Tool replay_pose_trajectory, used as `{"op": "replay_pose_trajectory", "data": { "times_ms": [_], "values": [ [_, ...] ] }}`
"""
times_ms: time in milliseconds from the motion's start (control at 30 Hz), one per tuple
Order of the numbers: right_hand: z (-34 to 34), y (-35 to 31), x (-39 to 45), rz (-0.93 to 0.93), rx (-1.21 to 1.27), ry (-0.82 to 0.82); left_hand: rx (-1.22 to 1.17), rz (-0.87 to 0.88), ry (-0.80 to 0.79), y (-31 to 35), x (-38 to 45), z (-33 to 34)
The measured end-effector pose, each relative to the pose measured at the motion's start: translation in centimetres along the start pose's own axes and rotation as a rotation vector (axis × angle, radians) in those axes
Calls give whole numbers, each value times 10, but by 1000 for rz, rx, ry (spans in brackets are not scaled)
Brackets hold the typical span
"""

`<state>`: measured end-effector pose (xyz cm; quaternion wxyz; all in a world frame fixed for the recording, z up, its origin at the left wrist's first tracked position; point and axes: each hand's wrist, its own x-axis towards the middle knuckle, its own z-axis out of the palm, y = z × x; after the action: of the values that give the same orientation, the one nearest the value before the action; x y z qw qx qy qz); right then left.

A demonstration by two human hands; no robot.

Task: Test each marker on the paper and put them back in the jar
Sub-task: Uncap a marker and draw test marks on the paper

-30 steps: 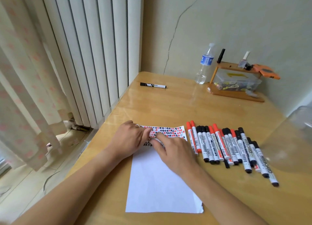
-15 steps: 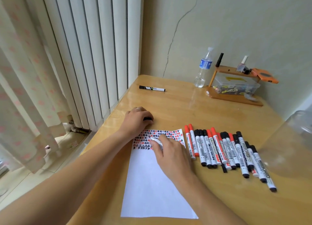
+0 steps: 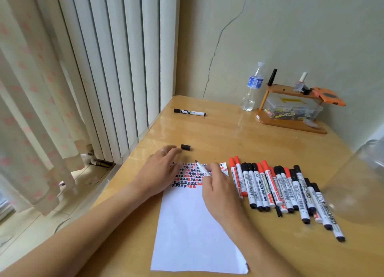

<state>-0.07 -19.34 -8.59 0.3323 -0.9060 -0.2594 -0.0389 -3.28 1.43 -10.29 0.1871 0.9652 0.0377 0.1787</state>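
Note:
A white sheet of paper (image 3: pixel 193 224) lies on the wooden table, its far end covered in red and black test marks. My right hand (image 3: pixel 220 187) grips an uncapped white marker (image 3: pixel 202 168) over those marks, tip pointing away from me. My left hand (image 3: pixel 160 172) rests flat on the paper's far left corner with fingers stretched out. Its black cap (image 3: pixel 185 147) lies on the table just beyond the left fingertips. A row of several red and black capped markers (image 3: pixel 280 187) lies right of the paper. The clear jar (image 3: pixel 359 183) stands at the right edge.
A lone black-and-white marker (image 3: pixel 189 112) lies far back on the table. A water bottle (image 3: pixel 252 87) and a wooden shelf with a plastic box (image 3: pixel 293 110) stand by the wall. Vertical blinds (image 3: pixel 116 68) and a curtain hang left of the table edge.
My left hand carried the black cap away from the marker, set it on the table beyond the paper and let go. My right hand kept the uncapped marker over the marks.

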Motion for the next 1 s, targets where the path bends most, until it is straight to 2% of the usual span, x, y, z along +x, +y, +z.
{"op": "replay_pose_trajectory", "data": {
  "times_ms": [67,200,333,433,500,700,867,1000],
  "values": [
    [-3,3,2,30,151,-22,73,-23,-102,0,-21,-7],
    [-8,5,7,133,644,-81,135,-22,-263,-3,-43,-17],
    [-17,2,8,284,1166,-170,157,1,-315,-6,-51,-17],
    [-18,8,12,304,1319,-196,192,4,-324,-5,-51,-17],
    [-18,8,12,273,1272,-177,193,14,-326,-4,-50,-17],
    [-9,5,5,170,832,-9,173,17,-323,-6,-50,-17],
    [-9,2,-1,164,732,-86,180,14,-338,-4,-49,-18],
    [-5,7,-2,211,676,-56,181,15,-338,-5,-49,-17]
  ]
}}
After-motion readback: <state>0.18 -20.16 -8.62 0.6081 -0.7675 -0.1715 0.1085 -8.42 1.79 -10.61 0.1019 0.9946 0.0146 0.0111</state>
